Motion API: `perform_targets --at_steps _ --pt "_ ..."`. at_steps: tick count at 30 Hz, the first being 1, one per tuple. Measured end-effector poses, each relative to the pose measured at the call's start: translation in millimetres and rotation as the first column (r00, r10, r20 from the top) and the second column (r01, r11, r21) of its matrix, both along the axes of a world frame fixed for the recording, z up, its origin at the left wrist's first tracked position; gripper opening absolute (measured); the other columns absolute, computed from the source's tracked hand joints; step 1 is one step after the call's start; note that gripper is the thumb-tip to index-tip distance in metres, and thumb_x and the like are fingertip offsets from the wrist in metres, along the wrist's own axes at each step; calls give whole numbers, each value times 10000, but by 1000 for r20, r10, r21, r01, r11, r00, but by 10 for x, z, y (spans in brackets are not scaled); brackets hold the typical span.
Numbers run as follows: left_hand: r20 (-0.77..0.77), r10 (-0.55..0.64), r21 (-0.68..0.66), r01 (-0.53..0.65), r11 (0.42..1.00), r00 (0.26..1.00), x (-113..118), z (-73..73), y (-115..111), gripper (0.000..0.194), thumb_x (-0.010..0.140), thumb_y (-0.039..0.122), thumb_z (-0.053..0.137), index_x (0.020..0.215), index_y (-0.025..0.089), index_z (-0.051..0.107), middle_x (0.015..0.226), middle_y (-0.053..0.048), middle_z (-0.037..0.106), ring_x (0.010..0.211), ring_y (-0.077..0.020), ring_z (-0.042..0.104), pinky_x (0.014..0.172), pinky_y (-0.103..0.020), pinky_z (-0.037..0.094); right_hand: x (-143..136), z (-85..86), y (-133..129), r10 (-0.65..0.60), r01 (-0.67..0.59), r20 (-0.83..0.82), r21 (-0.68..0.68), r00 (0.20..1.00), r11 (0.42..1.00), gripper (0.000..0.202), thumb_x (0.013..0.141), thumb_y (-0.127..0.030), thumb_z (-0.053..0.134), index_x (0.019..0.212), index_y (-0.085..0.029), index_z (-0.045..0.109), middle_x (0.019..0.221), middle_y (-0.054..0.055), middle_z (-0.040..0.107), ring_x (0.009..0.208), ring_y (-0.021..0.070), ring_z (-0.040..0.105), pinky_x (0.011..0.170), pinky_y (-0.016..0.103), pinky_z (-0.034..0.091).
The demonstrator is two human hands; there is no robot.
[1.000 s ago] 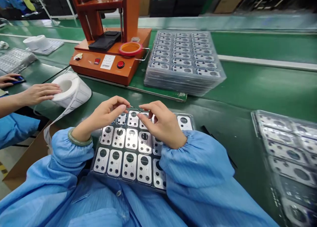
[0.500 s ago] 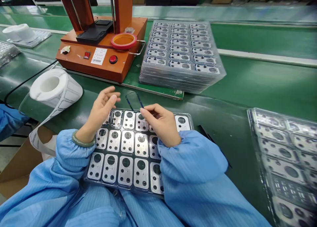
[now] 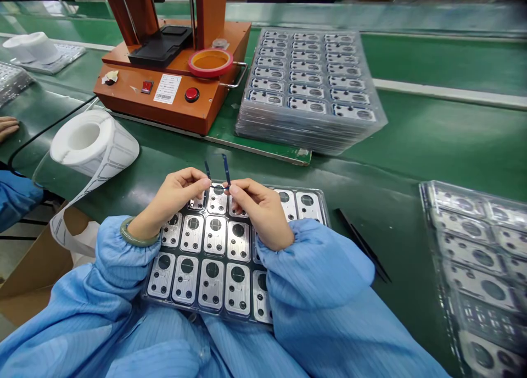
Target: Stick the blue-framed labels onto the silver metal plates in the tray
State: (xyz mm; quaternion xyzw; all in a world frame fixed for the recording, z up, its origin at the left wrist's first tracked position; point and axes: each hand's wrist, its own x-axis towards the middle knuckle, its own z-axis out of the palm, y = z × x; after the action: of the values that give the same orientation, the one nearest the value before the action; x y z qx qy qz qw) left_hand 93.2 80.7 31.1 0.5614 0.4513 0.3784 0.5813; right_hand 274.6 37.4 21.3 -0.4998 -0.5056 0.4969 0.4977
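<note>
Left hand (image 3: 181, 194) and right hand (image 3: 262, 212) each have their grip pinched on the thin blue frame (image 3: 226, 169), above the far edge of the tray (image 3: 324, 205), probably to prevent twisting. Black tweezers (image 3: 359, 240) lie right of the tray, seemingly for easy reach.

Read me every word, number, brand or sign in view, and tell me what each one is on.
None can be read.
White label on the orange machine: fine print and a barcode, too small to read.
White roll: outlines show; no letters I can make out.
</note>
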Motion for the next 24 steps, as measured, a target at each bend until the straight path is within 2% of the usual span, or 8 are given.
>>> perform_targets --at_steps 3,6,9,12,15,20,24 --pt "-9 22 42 -22 999 1000 -5 7 -7 213 737 357 719 726 165 626 615 30 566 535 -65 505 523 -193 412 -6 -7 -9 -77 50 199 133 977 990 269 868 -422 538 904 -206 694 813 32 654 641 138 577 615 290 484" --pt "-13 16 73 -15 997 1000 13 37 -26 209 728 339 725 709 165 610 610 33 558 527 -66 498 522 -198 409 -12 -17 -22 -226 101 392 316 892 944 263 908 -383 496 908 -226 706 828 40 685 745 175 621 722 323 497" --pt "-2 25 89 -25 996 1000 30 58 -41 224 719 340 729 697 166 589 612 33 551 520 -69 498 517 -205 411 -5 -13 -29 -327 145 446 395 833 907 262 912 -377 493 952 -223 701 884 50 702 758 184 632 723 330 500" --pt "-24 26 97 -23 995 999 33 59 -45 231 719 344 726 693 166 582 626 29 553 528 -71 503 522 -210 416 18 6 -13 -278 180 345 290 897 940 250 881 -401 536 933 -210 688 889 45 693 695 161 620 651 303 504" --pt "-63 2 110 5 994 998 28 51 -45 229 722 348 722 697 164 589 637 25 556 545 -75 505 537 -213 419 37 12 16 -146 111 242 155 959 982 248 833 -427 589 884 -202 681 842 33 679 690 155 609 624 291 494" --pt "-118 -57 121 72 990 991 9 28 -49 245 725 374 714 705 163 590 640 22 547 560 -82 490 546 -219 399 23 -11 25 -94 84 175 68 980 994 215 789 -407 636 778 -193 651 730 12 645 664 147 576 604 281 460" --pt "-265 -65 169 113 979 962 -28 -5 -62 207 800 372 633 765 170 601 672 14 540 581 -89 477 555 -229 387 12 -14 1 -63 51 254 51 965 997 178 792 -357 628 729 -190 631 679 -6 618 626 132 543 600 271 430"
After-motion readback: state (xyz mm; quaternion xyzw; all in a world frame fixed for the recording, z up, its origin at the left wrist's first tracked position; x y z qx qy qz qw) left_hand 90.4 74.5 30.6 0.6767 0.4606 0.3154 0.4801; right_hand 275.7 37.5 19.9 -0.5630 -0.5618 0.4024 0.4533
